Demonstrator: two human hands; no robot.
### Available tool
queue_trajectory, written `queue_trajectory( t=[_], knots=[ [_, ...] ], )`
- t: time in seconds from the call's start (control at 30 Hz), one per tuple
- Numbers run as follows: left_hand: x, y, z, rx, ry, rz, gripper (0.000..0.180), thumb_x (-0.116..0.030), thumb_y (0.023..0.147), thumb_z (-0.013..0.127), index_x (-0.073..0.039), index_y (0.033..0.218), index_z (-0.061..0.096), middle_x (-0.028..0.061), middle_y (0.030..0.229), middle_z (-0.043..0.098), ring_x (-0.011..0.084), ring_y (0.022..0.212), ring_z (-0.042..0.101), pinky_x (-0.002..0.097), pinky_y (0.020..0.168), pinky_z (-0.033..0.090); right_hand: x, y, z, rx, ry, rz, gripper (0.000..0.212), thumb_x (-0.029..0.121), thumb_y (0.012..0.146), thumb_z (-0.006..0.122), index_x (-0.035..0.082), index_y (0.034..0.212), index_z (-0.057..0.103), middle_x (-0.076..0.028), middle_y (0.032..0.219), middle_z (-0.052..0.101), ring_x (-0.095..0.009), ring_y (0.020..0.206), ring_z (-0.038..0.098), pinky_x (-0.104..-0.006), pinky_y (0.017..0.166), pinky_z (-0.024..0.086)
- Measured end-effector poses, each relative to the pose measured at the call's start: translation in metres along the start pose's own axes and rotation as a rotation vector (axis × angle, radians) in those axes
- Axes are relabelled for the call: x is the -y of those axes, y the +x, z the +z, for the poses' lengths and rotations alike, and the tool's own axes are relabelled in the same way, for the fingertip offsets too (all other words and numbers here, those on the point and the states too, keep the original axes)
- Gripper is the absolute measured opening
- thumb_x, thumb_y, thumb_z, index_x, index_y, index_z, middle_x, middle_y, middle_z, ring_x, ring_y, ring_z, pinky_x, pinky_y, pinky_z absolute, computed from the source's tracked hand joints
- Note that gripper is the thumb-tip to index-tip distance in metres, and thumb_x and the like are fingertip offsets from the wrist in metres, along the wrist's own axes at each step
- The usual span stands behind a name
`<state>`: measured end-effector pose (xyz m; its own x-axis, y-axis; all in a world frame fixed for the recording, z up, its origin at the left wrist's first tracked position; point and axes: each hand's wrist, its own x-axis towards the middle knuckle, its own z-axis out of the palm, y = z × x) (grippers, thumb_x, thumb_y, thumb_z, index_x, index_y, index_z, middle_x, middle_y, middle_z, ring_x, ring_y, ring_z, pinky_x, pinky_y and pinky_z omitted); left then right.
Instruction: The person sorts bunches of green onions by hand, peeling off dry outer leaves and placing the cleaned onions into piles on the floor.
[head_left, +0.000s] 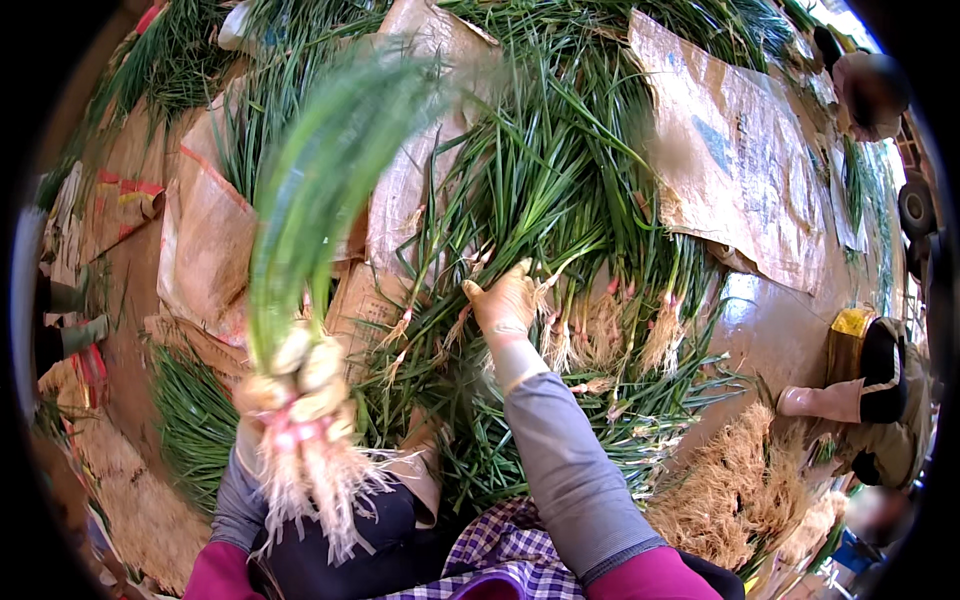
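Bunch of green onions [300, 300] is clenched upright in the gloved left hand [290, 385], roots dangling. Right hand [505, 300] is pressed into the loose green onion pile [560, 200], grip unclear. Stalks could be dropped if the overfull fist is loosened.

Both my hands are gloved: thin pale yellowish rubber, right hand [505, 300] with a lighter rolled cuff at the wrist. Left hand [295, 385] is blurred, its glove soiled. Grey sleeve covers [565, 460] run down both forearms, magenta sleeves [655, 578] showing beneath at 5 and 7 o'clock. Purple-and-white checked apron [505, 545] at 6 o'clock over dark trousers.
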<state>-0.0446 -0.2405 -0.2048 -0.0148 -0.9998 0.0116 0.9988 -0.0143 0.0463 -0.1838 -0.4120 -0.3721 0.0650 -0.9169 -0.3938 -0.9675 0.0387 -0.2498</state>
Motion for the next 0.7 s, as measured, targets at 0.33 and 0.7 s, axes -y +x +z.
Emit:
queue_trajectory(
  t=[0.33,0.7],
  knots=[
    [-0.003,0.011,-0.012,-0.204,0.392,0.135,0.02,0.004,0.07,0.06,-0.007,0.081,0.049,0.0145,0.101,0.054,0.0355,0.092,0.061,0.0683,0.077,0.045,0.02,0.045,-0.144,-0.224,0.004,-0.406,0.039,0.018,0.083,0.061,0.006,0.118,0.051,-0.014,0.091,0.058,-0.024,0.08,0.062,-0.0334,0.075,0.053],
    [0.028,0.003,-0.056,-0.631,0.257,-0.082,0.029,0.002,0.079,0.053,-0.007,0.106,0.05,0.0177,0.117,0.053,0.0357,0.096,0.06,0.0583,0.079,0.05,-0.054,-0.025,-0.114,0.341,0.78,-0.427,0.023,0.019,0.09,0.054,0.002,0.104,0.059,-0.009,0.095,0.063,-0.014,0.083,0.06,-0.0286,0.078,0.05]
  ],
)
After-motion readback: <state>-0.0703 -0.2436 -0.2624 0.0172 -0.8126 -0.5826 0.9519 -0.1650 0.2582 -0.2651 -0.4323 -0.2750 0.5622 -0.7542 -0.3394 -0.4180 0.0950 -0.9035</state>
